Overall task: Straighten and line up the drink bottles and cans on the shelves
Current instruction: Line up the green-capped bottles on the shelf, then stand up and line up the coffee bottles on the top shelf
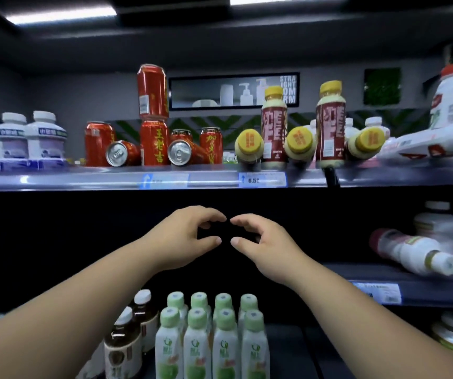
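Both hands are raised in front of the dark gap under the upper shelf (pixel 110 179), holding nothing. The left hand (pixel 184 236) and the right hand (pixel 263 242) face each other at the centre of the view, each with its fingers (pixel 211 214) curled and spread apart from the thumb in an open C. The fingertips of the two hands nearly meet but grip nothing, probably readied to reach up for something round.

The disorder sits on that shelf, toward 12 o'clock. Among the red cans, one upright red can (pixel 152 91) is stacked on another (pixel 154 142), and two tipped red cans (pixel 120 154) (pixel 183 151) lie on their sides with their tops facing out. At 1 o'clock, yellow-capped bottles (pixel 250 143) lie flat between two standing yellow-capped bottles (pixel 274 124). At 2 o'clock a white bottle with a red cap (pixel 427 142) lies across the shelf, and at 4 o'clock another white bottle (pixel 411 251) lies toppled.

At 6 o'clock the green-capped bottles (pixel 211 337) stand in neat rows, so they seem to need no work.
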